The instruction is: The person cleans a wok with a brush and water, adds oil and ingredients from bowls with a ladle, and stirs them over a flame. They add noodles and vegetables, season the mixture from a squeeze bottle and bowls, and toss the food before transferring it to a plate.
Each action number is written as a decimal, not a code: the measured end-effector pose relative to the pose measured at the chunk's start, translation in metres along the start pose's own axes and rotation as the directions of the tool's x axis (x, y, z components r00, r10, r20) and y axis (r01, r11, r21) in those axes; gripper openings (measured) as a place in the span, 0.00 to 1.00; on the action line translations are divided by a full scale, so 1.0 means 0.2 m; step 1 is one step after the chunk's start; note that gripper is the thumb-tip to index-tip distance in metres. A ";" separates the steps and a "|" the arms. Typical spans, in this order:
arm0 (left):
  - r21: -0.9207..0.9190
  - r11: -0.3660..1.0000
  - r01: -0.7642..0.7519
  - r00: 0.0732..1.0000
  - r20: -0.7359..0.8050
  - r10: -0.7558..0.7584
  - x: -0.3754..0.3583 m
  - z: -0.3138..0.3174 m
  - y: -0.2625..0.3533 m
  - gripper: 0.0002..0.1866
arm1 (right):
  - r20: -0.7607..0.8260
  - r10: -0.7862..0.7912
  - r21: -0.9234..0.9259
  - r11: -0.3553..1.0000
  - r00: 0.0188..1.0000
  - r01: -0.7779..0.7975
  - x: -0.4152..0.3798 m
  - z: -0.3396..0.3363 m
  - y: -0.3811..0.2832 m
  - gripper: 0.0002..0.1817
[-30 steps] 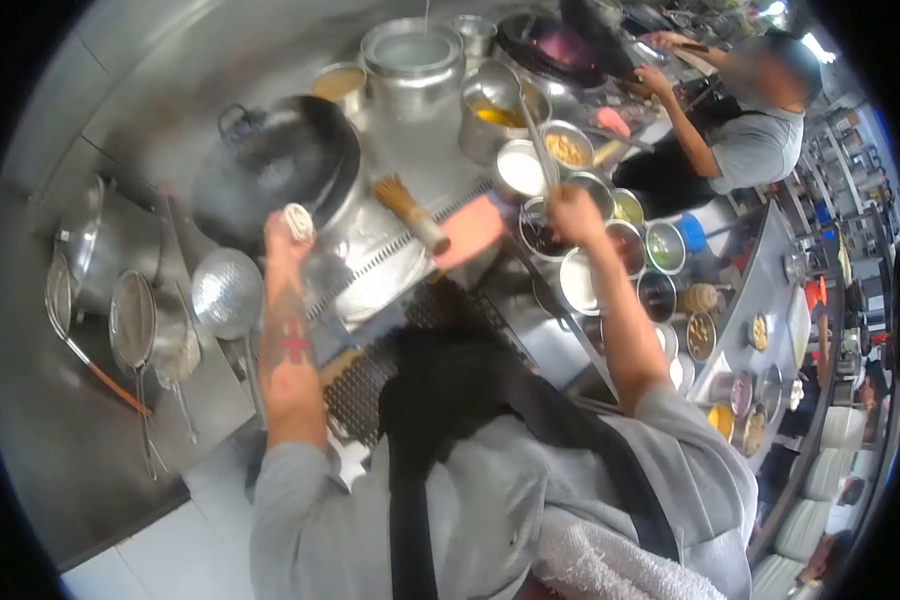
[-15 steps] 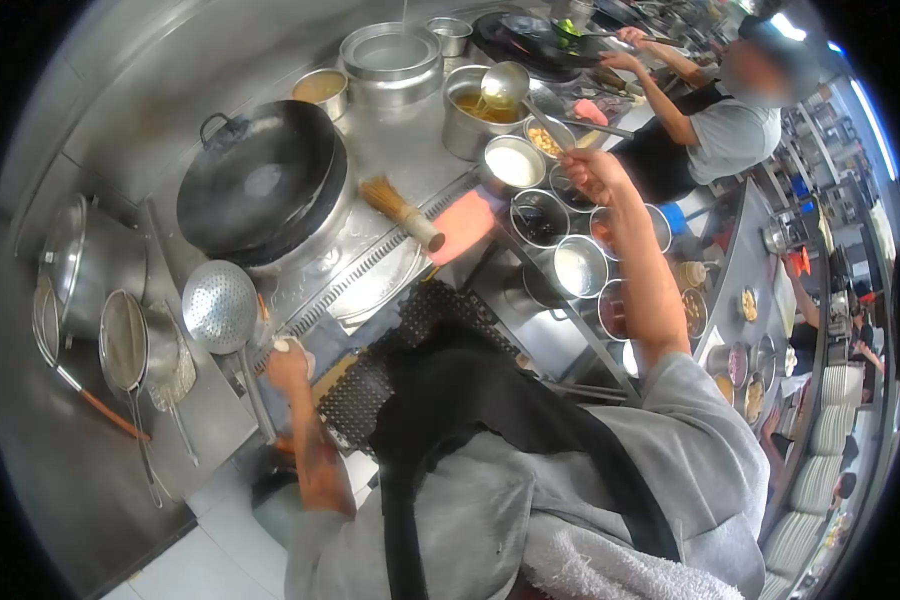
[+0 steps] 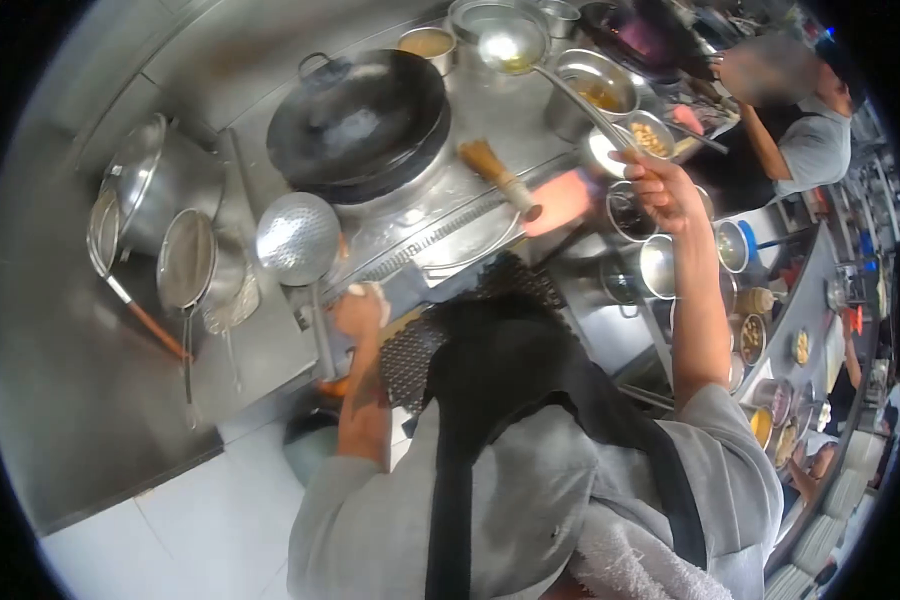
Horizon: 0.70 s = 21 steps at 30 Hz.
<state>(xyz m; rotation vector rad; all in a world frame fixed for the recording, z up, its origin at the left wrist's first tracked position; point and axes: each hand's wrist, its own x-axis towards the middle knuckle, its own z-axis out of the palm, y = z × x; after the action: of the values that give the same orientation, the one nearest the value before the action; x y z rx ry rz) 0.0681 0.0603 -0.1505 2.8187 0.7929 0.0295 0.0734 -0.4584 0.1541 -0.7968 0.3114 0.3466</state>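
Observation:
My right hand [image 3: 662,196] is closed round the handle of a long metal ladle [image 3: 577,104]. The ladle's bowl [image 3: 508,50], with a yellowish gleam in it, hangs in front of a wide metal pot [image 3: 467,14]. To its right stands a pot of yellow liquid [image 3: 598,92]. My left hand [image 3: 358,318] is closed on a whitish cloth [image 3: 372,292] at the stove's front edge. Beside that hand lies a perforated skimmer [image 3: 298,238], its handle pointing toward me. A black wok [image 3: 360,125] sits on the burner behind.
A straw brush [image 3: 495,172] lies near a pinkish-orange flat piece [image 3: 560,203]. Several metal containers [image 3: 658,265] stand at right. Mesh strainers [image 3: 186,258] and a lidded pot [image 3: 160,185] are at left. Another person [image 3: 805,140] works at the far right.
The view has swung left, so the scene sits further right and higher. The ladle's bowl has moved left, away from the yellow-liquid pot. My left hand stays on the cloth.

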 end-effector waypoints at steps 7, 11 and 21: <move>-0.024 0.999 0.033 0.999 0.033 -0.032 0.02 -0.02 0.00 0.33 | -0.092 -0.205 -0.711 0.698 0.974 0.080 0.34 0.28 0.45 0.17; -0.130 0.991 0.044 0.999 -0.002 -0.044 -0.03 -0.09 0.03 0.40 | -0.020 -0.376 -0.808 0.552 0.927 0.206 0.51 0.06 0.87 0.18; -0.163 0.855 -0.492 0.811 -0.442 0.383 -0.29 -0.31 0.28 0.34 | -0.087 -0.483 -0.947 -0.231 0.871 -0.223 -0.01 -0.44 0.91 0.14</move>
<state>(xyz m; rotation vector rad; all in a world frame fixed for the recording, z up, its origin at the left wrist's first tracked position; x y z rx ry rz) 0.0425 -0.0043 -0.0757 2.6865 0.1457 0.7458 -0.0167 -0.4057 -0.0190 -2.7122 0.3267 0.0687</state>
